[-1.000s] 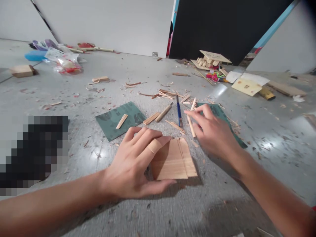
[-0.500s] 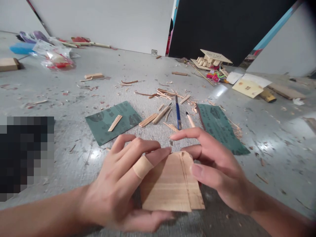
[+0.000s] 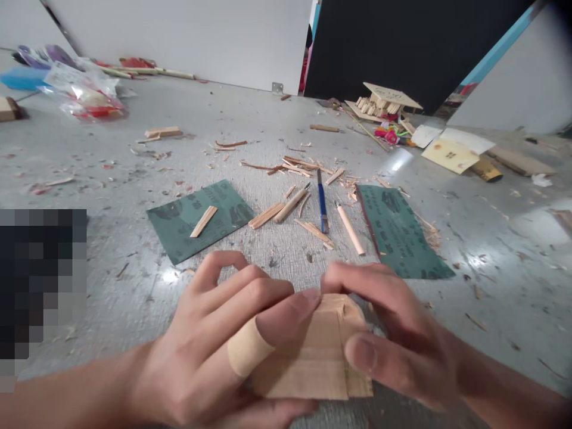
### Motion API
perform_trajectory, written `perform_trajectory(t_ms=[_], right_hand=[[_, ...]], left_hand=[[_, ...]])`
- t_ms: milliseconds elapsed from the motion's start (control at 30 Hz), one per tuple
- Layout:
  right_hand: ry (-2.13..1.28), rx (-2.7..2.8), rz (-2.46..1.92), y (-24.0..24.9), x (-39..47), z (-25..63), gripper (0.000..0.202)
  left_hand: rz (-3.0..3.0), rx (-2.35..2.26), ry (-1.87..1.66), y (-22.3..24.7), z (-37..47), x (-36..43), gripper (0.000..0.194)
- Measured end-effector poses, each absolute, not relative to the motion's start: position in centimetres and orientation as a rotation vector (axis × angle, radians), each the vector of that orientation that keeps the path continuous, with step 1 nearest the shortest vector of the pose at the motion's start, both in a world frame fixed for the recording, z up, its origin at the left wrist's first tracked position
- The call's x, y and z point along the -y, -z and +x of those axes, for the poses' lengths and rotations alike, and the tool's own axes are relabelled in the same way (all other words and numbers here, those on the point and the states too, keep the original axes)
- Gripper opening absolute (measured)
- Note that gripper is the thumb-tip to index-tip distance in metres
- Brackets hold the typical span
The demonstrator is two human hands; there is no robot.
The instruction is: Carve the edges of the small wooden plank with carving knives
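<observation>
Between my hands, low in the head view, is a flat pale wood block with a carved line near its right side and a cut top corner. My left hand, a tan bandage around one finger, grips it with fingers over the top edge and thumb along the bottom. My right hand holds the right edge, its thumb on the face and index finger bent at the top corner. Beyond the block lie a blue craft knife, a wooden-handled carving tool and a pale-handled tool.
Green sandpaper sheets lie left and right, a wood strip on the left one. Wood shavings litter the grey table. Plastic bags are at back left; a small stick model stands at back right.
The block has come nearer and tilted, showing more of its top edge. My right index finger has bent down onto the top corner, uncovering the pale-handled tool.
</observation>
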State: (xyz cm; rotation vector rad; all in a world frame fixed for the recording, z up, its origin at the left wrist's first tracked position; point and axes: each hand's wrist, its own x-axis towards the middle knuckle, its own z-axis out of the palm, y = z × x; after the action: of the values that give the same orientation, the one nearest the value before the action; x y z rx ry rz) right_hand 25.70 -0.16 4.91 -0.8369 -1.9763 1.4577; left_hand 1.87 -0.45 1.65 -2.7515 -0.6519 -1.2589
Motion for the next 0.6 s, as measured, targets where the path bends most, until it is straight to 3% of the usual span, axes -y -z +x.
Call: perform_trajectory(t_ms=[167, 467, 600], right_hand=[[-1.353, 2.180, -0.637, -3.9, -0.4, 25.8, 0.024], [-1.320, 2.234, -0.547, -4.2, -0.5, 25.7, 0.027], [-1.044, 2.247, -0.813, -4.1, -2.5, 27.2, 0.032]], left_hand=[[-2.732, 0.543, 1.222, -1.8, 1.8, 0.4, 0.063], [-2.697, 0.549, 1.228, -1.8, 1.8, 0.6, 0.058], [-2.756, 0.618, 1.189, -1.9, 2.1, 0.9, 0.056]])
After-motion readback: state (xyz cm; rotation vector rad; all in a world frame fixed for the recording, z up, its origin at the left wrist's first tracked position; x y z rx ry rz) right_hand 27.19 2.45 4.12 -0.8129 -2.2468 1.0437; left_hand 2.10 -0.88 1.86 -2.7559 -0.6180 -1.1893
